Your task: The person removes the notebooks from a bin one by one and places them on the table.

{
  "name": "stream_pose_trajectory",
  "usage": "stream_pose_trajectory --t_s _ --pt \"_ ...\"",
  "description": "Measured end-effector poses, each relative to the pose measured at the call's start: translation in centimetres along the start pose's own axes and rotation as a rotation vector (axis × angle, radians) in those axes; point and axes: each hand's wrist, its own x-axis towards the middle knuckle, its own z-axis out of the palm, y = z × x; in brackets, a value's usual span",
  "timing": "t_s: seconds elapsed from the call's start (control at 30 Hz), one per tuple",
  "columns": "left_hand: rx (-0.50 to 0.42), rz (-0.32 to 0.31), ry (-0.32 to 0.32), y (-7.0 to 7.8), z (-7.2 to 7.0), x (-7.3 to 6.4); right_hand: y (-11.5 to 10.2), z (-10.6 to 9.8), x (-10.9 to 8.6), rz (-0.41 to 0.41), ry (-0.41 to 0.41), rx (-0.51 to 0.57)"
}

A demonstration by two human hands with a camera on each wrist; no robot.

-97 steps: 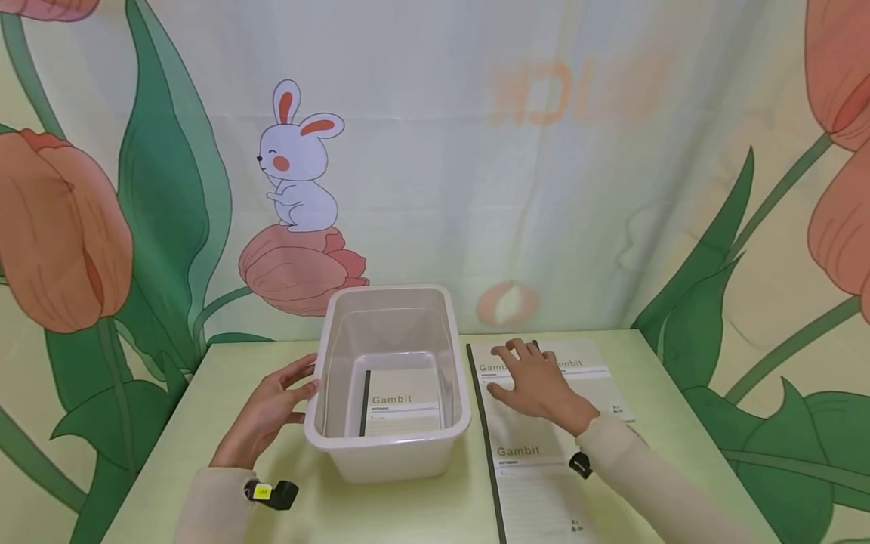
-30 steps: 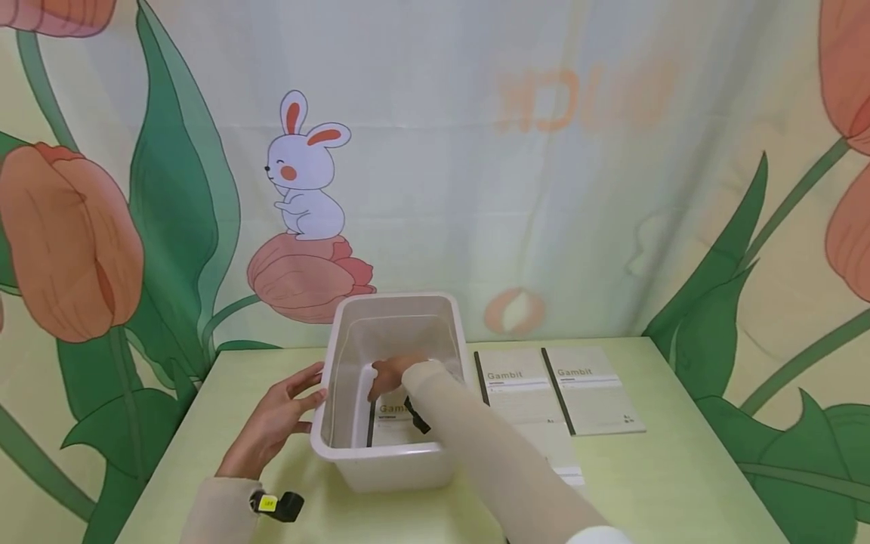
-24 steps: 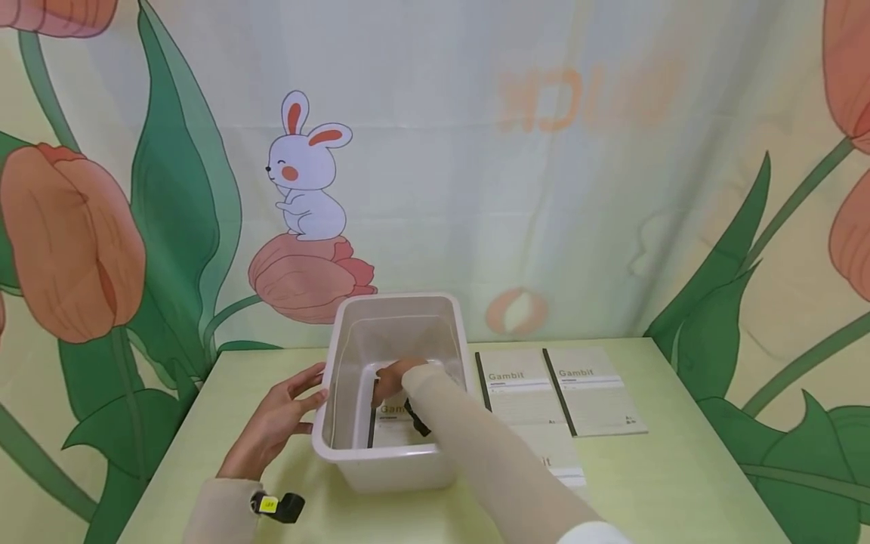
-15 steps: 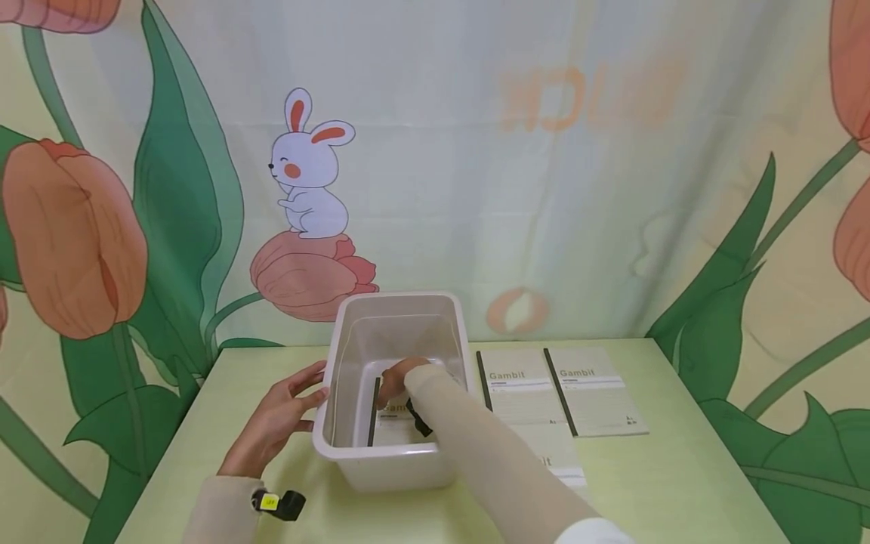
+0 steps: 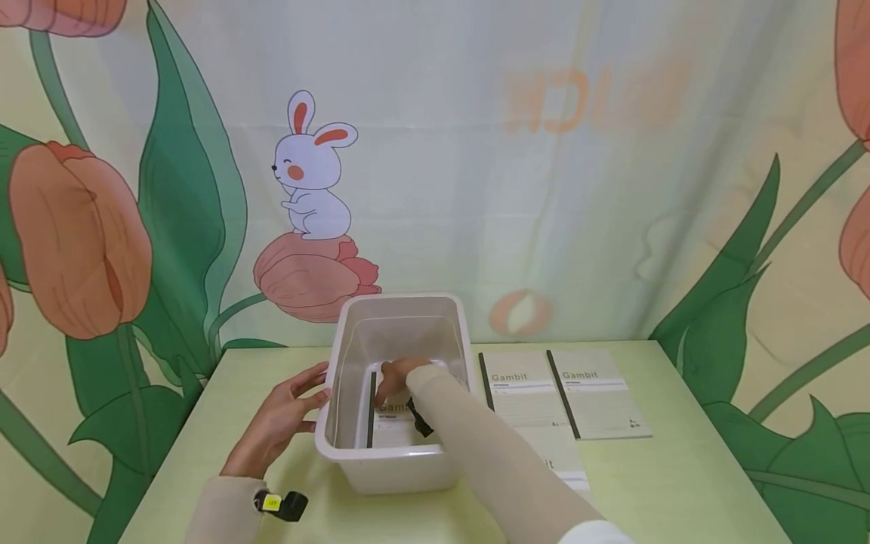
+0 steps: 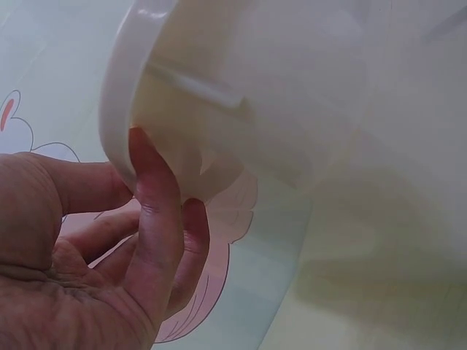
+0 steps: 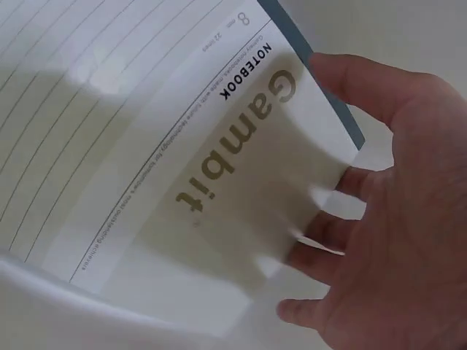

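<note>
A light beige plastic bin [image 5: 387, 468] stands on the table. My left hand [image 5: 282, 415] holds its left rim, thumb and fingers at the edge, as the left wrist view also shows. My right hand [image 5: 401, 378] reaches down inside the bin. It grips the far end of a white "Gambit" notebook [image 7: 139, 146] lying at the bottom. In the right wrist view the thumb is at the dark spine and the other fingertips meet the top edge. Two more notebooks, a left one [image 5: 519, 397] and a right one [image 5: 598, 400], lie on the table right of the bin.
A third notebook [image 5: 564, 457] lies nearer on the table, partly under my right sleeve [image 5: 489, 453] in this view. The pale green table [image 5: 680, 468] ends at a curtain [image 5: 435, 189] printed with tulips and a rabbit.
My right hand has moved from over the notebooks on the table into the bin, to the notebook there. Lately its fingers have shifted slightly at the spine. The left hand stays at the rim.
</note>
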Motion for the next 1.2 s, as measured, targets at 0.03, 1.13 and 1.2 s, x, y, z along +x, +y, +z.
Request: stream_pose_trajectory --t_s 0.03,1.13,1.2 --pt "0.001 0.002 0.0 0.0 0.0 0.0 0.0 -0.1 -0.1 -0.003 -0.001 0.005" --pt "0.026 0.007 0.002 0.2 0.1 -0.3 -0.7 -3.4 0.9 -0.148 0.555 -0.12" --pt "0.027 -0.005 0.005 0.2 0.1 -0.3 -1.3 -5.0 -1.1 -0.16 0.544 -0.123"
